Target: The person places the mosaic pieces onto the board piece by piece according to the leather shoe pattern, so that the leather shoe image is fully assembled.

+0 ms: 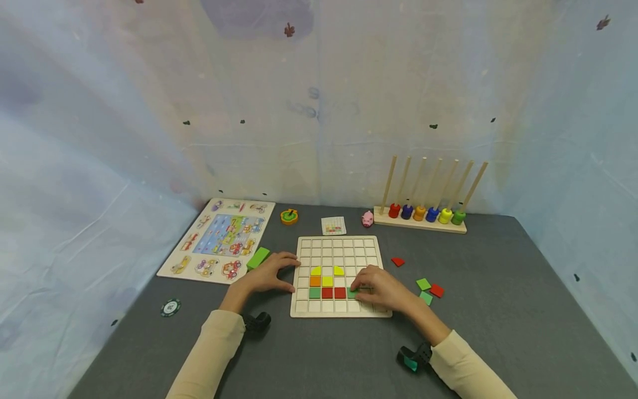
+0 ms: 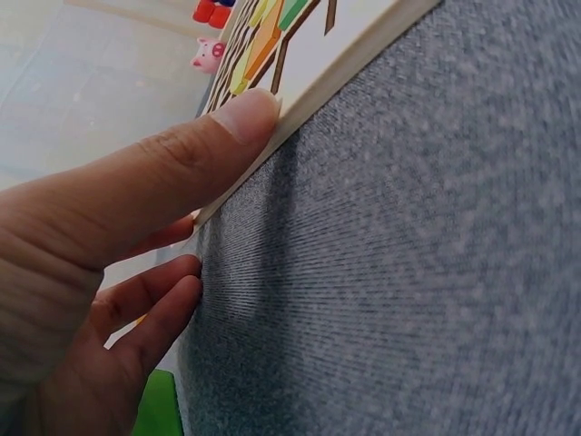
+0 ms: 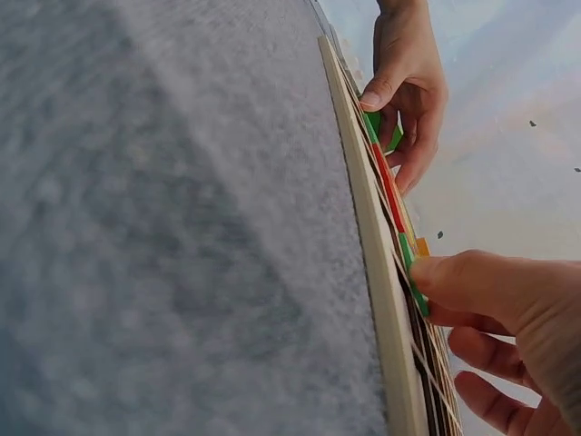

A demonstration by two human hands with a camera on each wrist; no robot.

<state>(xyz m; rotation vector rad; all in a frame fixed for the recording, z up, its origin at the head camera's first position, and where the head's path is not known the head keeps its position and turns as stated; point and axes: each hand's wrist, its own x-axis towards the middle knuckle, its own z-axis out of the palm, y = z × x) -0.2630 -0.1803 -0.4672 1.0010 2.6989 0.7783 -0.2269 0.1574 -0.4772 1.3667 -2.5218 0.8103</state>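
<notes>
A square wooden grid board (image 1: pixel 301 306) lies in front of me. At the right end of a row on it, my right hand (image 1: pixel 382 288) pinches a green tile (image 3: pixel 407 247) between thumb and forefinger, the tile in line with two red tiles (image 1: pixel 333 292). A second green tile (image 1: pixel 315 292) ends that row on the left. Above sit an orange tile (image 1: pixel 315 281), a yellow tile (image 1: pixel 327 281) and two yellow cut-corner tiles (image 1: pixel 339 271). My left hand (image 1: pixel 269 274) rests at the board's left edge, thumb and fingers spread, the thumb tip on the rim in the left wrist view.
Loose red and green tiles (image 1: pixel 425 297) lie right of the board, with a red piece (image 1: pixel 397 261) farther back. Behind are a pattern card (image 1: pixel 333 226), pink pig (image 1: pixel 367 219), round toy (image 1: pixel 289 216) and peg stand (image 1: pixel 423 224). A picture puzzle (image 1: pixel 171 266), green block (image 1: pixel 258 258) and chip (image 1: pixel 170 307) lie left.
</notes>
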